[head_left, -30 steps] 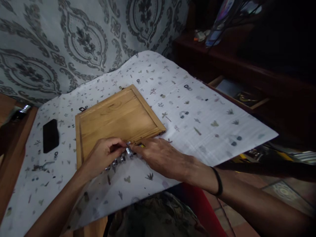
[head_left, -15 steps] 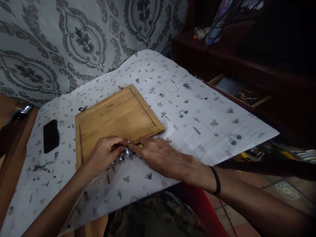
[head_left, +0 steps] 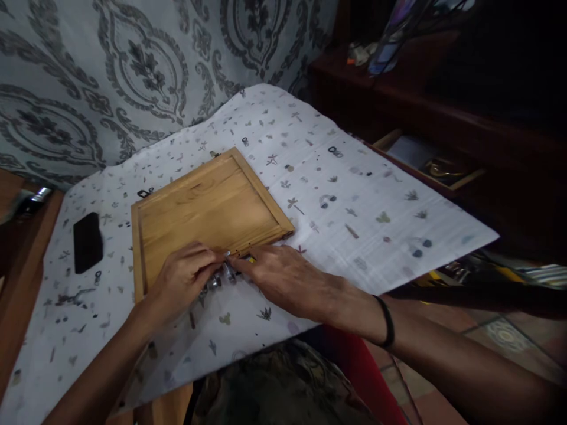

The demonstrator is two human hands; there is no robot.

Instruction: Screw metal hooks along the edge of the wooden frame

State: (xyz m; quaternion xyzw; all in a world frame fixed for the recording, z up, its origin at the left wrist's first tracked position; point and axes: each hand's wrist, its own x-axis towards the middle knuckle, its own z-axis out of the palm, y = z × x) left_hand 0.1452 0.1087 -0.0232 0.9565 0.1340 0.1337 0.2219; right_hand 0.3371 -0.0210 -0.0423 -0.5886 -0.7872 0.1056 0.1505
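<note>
A framed wooden panel (head_left: pixel 204 206), like a small cabinet door, lies flat on the patterned cloth. At its near edge sits a shiny metal fitting (head_left: pixel 228 273), with more bright metal parts (head_left: pixel 215 282) just left of it. My left hand (head_left: pixel 188 274) rests over the panel's near edge, thumb and forefinger pinched at the fitting. From the other side my right hand (head_left: pixel 283 277) is closed, its fingertips meeting the same fitting. A bit of yellow and dark material (head_left: pixel 252 259) shows beside its fingers; the rest of that thing is hidden.
A black phone (head_left: pixel 87 242) lies on the white printed cloth (head_left: pixel 354 206) at the left. Behind the table hangs a grey patterned curtain (head_left: pixel 142 65). On the right an open drawer (head_left: pixel 434 162) holds small items, and tools (head_left: pixel 460 268) show below the table edge.
The view has shifted slightly. Both hands stay at the panel's near edge, their grip much the same.
</note>
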